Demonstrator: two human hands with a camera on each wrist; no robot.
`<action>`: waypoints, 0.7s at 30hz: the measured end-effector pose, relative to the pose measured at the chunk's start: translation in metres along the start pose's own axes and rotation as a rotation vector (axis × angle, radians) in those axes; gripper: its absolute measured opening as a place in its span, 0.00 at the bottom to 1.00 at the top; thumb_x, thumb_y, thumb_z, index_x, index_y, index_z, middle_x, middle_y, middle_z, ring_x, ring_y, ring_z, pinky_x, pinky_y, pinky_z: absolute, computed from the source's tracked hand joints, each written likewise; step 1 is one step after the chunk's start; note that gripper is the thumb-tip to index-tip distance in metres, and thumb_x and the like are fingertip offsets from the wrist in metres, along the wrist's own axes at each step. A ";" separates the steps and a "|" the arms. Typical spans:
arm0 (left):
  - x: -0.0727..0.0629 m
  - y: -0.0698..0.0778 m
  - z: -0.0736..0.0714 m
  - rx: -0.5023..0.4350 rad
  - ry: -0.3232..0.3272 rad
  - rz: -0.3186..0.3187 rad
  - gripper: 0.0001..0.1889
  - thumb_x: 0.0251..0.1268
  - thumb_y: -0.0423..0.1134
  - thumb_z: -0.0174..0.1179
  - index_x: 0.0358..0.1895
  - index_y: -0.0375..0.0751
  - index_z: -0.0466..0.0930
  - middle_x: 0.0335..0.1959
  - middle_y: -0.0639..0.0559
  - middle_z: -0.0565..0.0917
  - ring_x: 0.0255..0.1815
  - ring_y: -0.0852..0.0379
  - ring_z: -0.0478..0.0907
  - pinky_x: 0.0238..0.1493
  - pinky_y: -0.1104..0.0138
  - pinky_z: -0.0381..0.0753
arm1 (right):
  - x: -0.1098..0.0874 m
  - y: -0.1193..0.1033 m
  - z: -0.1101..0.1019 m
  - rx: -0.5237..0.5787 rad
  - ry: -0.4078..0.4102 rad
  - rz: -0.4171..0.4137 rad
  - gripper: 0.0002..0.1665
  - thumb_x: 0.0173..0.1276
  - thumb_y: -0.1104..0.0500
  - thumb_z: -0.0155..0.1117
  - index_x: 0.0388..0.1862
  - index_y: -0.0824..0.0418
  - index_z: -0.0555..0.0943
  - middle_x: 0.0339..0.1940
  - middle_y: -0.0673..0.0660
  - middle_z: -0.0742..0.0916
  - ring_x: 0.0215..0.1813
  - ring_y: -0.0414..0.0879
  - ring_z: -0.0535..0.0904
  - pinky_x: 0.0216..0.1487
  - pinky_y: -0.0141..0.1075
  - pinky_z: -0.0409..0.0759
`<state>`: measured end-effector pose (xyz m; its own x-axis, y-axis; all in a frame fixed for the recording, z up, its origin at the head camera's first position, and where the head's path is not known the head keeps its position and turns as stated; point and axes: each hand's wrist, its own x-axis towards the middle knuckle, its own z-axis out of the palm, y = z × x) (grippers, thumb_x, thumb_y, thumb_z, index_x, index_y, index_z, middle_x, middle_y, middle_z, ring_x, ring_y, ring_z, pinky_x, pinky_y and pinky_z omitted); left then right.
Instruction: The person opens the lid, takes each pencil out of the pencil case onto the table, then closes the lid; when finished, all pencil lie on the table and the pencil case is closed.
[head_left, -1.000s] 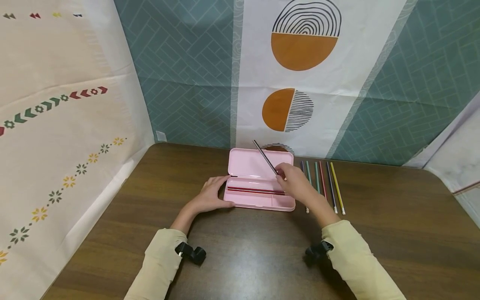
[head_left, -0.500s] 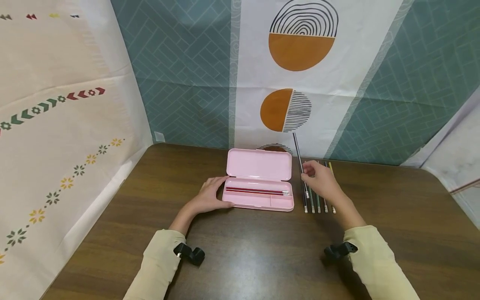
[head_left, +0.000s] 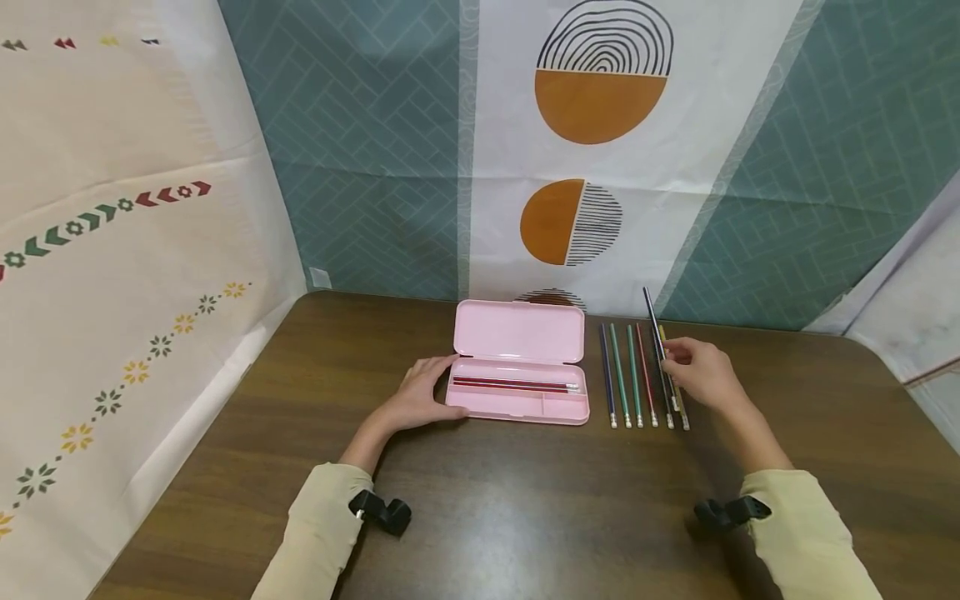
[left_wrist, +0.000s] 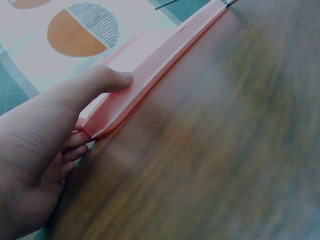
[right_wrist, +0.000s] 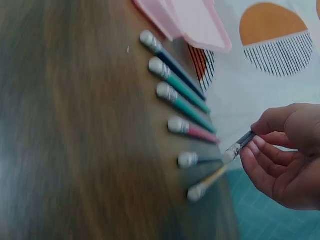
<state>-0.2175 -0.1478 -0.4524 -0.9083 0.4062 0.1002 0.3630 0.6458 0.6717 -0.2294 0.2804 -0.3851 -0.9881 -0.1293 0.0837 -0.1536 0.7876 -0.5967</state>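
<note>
A pink pencil case [head_left: 487, 407] lies on the table with its lid raised and red pencils [head_left: 513, 385] in its long compartment. My left hand [head_left: 418, 398] grips the case's left end; in the left wrist view the thumb presses on the front wall. To the right of the case, my right hand [head_left: 705, 373] pinches a dark pencil [head_left: 650, 310], tilted, eraser end down. It hangs over the right end of a row of pencils, above a dark pencil [head_left: 667, 408] and a yellow pencil [head_left: 683, 410]. The right wrist view shows its white eraser [right_wrist: 229, 156] near the yellow pencil.
Left of these in the row lie a blue pencil [head_left: 608, 375], two green pencils [head_left: 620, 379] and a red pencil [head_left: 647, 379], erasers toward me. Behind the brown table [head_left: 495, 508] rises a patterned cloth wall [head_left: 375, 167].
My right hand has carried the dark pencil from above the case rightward across the row to its right end. The left hand has stayed on the case.
</note>
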 end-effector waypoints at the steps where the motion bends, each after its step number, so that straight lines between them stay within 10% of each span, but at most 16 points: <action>1: 0.000 0.000 0.000 0.002 0.001 -0.001 0.48 0.47 0.52 0.70 0.72 0.37 0.60 0.67 0.40 0.67 0.67 0.43 0.58 0.66 0.45 0.53 | -0.002 0.004 -0.001 -0.005 -0.002 0.007 0.22 0.67 0.66 0.58 0.55 0.80 0.72 0.41 0.73 0.83 0.27 0.50 0.83 0.30 0.38 0.79; 21: 0.001 0.000 0.000 0.001 -0.005 -0.008 0.48 0.47 0.52 0.70 0.73 0.39 0.60 0.67 0.40 0.67 0.67 0.43 0.57 0.65 0.44 0.54 | -0.016 0.042 -0.004 -0.082 -0.057 0.129 0.21 0.64 0.66 0.54 0.49 0.83 0.75 0.40 0.74 0.84 0.27 0.52 0.85 0.34 0.46 0.81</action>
<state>-0.2183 -0.1479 -0.4526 -0.9101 0.4041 0.0911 0.3558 0.6498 0.6716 -0.2198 0.3181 -0.4087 -0.9977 -0.0562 -0.0368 -0.0280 0.8459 -0.5326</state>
